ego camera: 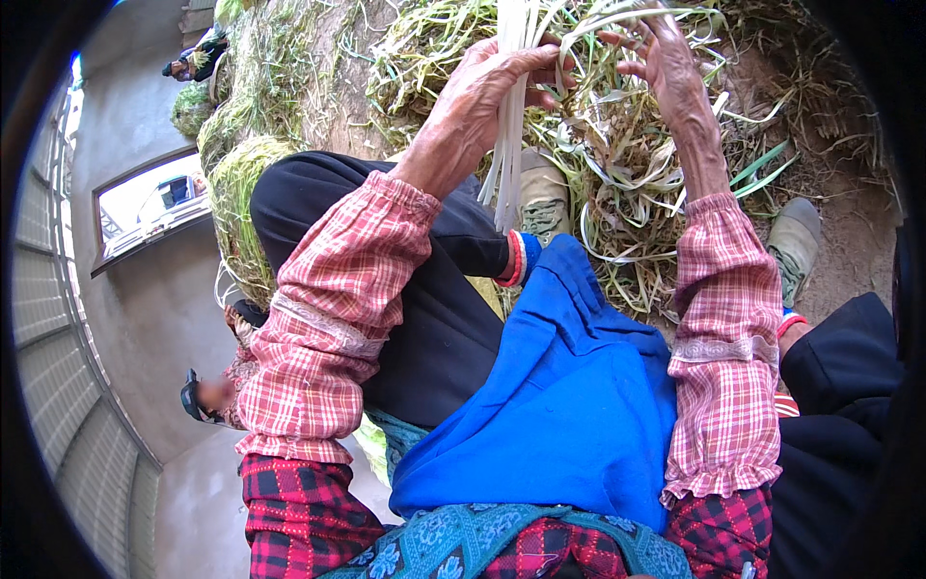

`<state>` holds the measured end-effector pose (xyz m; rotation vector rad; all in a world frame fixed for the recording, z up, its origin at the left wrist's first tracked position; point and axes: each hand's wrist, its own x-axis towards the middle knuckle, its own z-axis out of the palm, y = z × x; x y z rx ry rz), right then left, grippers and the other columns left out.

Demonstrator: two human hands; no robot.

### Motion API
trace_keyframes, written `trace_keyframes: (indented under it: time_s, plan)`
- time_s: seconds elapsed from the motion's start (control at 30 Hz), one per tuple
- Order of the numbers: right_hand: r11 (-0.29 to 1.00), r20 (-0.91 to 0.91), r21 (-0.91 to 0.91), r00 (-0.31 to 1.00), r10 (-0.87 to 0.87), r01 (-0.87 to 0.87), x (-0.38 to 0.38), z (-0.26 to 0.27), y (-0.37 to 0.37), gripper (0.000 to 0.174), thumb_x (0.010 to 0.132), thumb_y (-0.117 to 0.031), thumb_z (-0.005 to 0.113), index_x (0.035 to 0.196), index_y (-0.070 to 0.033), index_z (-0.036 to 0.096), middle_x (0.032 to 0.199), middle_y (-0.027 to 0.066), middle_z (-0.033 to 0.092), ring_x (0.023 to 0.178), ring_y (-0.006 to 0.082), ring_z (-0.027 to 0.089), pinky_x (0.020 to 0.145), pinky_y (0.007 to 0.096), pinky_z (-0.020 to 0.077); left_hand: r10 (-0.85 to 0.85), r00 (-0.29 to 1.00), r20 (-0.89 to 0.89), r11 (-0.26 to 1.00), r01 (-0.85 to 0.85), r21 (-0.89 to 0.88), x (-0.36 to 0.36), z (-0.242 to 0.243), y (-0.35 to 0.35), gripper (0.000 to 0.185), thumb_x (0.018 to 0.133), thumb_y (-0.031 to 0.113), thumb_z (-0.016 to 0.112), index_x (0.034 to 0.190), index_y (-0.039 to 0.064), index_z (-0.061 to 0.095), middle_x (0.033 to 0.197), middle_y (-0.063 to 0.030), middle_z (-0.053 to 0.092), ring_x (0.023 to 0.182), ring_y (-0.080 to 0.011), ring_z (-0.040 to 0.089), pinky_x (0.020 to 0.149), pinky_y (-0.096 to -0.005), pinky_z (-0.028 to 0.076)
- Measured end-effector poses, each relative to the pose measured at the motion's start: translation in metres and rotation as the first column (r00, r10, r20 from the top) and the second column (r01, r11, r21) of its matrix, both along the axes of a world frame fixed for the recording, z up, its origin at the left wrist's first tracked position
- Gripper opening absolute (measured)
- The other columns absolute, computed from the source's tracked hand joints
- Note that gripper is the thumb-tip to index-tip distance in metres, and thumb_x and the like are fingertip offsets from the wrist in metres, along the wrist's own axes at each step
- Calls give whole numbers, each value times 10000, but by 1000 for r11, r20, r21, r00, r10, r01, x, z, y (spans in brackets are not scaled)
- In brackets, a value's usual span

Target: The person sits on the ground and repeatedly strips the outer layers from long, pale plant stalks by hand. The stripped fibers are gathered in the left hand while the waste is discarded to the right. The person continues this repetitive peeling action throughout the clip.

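Note:
A bundle of long, pale plant stalks [511, 145] hangs from my left hand [499, 87], its thumb and fingers closed around it, with the lower ends above a shoe. To its right, my right hand [662, 61] is raised with fingers bent and partly spread near thin pale-green leaves [636, 14] at the top edge. Those leaves overlap its fingertips, and I cannot tell whether it grips them. Beneath both hands lies a heap of dry and green leaf scraps [622, 188].
My shoes [544, 192] stand either side of the scraps. Large bundles of green stalks [246, 203] line the left, by a wall with a window [152, 206]. One person [210, 398] is at the lower left, another [195, 65] at the upper left. A blue cloth [550, 405] covers my lap.

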<state>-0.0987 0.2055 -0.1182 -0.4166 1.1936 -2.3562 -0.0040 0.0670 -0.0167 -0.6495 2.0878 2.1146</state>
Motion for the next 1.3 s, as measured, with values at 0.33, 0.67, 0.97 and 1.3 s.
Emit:
trace_keyframes:
  time_s: [0.33,0.67,0.97,1.3]
  plan:
    - [990,-76,120,993,86,-76,32,-13,-30,284,897,-249,493,1028,-40,633,758,30,630,674,86,575,584,245,465,106,992,-66,976,-91,197,-3,-22,-25,265,850,110,588,1040,-61,521,946,-159,618,802,-246,652,727,-317,555]
    - [967,-208,167,952,223,-190,37,-33,-25,258,827,-206,602,954,12,656,786,62,650,726,114,598,687,275,483,239,970,36,971,-238,-29,-10,-12,-22,237,804,100,615,1010,-16,586,819,-102,662,711,-171,655,562,-235,515]
    - [971,-326,236,940,100,-22,43,-37,-24,206,826,-183,616,933,-12,657,755,64,646,697,122,609,636,270,469,19,1000,-21,978,-23,-209,-9,-5,-10,292,813,211,641,988,-15,582,833,-94,639,665,-118,609,594,-213,501]
    - [838,-580,466,813,48,283,56,-39,-20,220,889,-241,517,922,-41,603,677,123,591,578,225,586,545,324,451,64,986,-153,980,-91,-177,-11,-2,-27,141,869,123,560,829,-11,577,732,-86,618,683,-153,641,602,-203,507]
